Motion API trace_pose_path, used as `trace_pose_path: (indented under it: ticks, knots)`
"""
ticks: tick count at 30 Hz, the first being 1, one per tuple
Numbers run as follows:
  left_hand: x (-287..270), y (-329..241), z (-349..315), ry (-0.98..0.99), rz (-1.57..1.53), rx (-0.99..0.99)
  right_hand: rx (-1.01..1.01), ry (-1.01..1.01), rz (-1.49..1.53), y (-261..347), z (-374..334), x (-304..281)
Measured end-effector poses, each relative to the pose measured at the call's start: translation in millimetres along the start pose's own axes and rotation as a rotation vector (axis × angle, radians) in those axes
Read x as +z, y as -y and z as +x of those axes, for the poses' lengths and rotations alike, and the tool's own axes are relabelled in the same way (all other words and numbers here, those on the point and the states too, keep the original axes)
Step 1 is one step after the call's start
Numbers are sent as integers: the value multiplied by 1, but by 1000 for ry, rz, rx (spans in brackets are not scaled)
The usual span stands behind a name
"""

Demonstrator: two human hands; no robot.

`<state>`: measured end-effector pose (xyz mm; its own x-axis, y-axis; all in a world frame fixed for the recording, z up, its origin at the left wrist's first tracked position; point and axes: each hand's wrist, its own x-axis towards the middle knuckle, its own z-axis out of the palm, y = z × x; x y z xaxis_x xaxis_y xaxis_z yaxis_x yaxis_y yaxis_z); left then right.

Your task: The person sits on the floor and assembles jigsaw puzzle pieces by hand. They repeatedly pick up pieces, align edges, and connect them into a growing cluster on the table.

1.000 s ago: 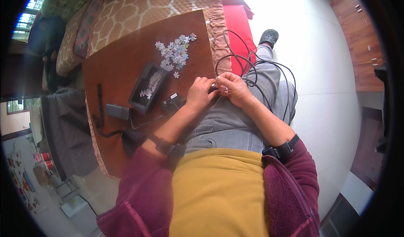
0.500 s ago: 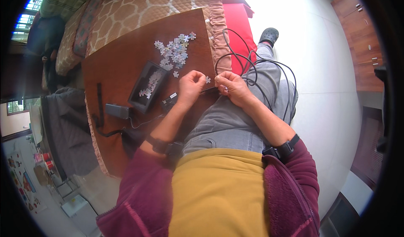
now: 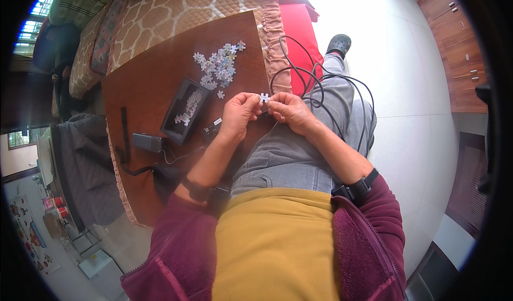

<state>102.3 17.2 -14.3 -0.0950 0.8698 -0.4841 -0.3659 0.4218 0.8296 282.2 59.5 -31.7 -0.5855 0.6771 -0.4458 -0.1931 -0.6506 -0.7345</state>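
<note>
My left hand (image 3: 239, 115) and my right hand (image 3: 293, 113) meet above the near right part of a brown board. Pinched between their fingertips is a small pale jigsaw puzzle piece (image 3: 265, 97), gripped from both sides; whether it is one piece or two joined is too small to tell. Beyond my left hand lies a loose pile of pale blue and white puzzle pieces (image 3: 218, 64). A single piece (image 3: 220, 94) rests apart at the pile's near end. Left of my left hand, an open black box (image 3: 170, 120) holds more pieces (image 3: 188, 108).
The brown board (image 3: 140, 87) lies on a patterned quilt (image 3: 176, 12). Left of the box are a dark grey device (image 3: 147, 142) with a thin cable and a black strap (image 3: 126, 135). Black cable loops (image 3: 320, 82) run over my leg beside a red surface (image 3: 299, 33).
My hands have come closer together. The puzzle piece now sits between both sets of fingertips, where before a gap showed beside my right fingers.
</note>
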Motion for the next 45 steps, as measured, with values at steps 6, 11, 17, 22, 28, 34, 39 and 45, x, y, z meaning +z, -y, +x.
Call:
trace_pose_path:
  ticks: [6,11,17,22,28,34,39,45]
  knots:
    - [1,3,-1,-25,46,66,-33,32,-12,1,0,0]
    - [3,4,-1,-43,90,85,-10,11,21,1,0,0]
    - [5,-1,-4,-32,123,64,-8,6,41,0,1,-1]
    - [-34,-25,-2,-177,236,204,2,-15,63,-2,1,-2]
    - [-124,-53,-4,-477,622,408,6,-7,33,0,2,-2]
    - [-155,-58,-21,-580,1349,440,11,5,78,-2,4,-3]
    - [-155,-51,-26,-488,1615,375,20,22,103,-3,6,-5]
    - [-156,-59,-25,-457,1485,276,9,32,94,0,4,-4]
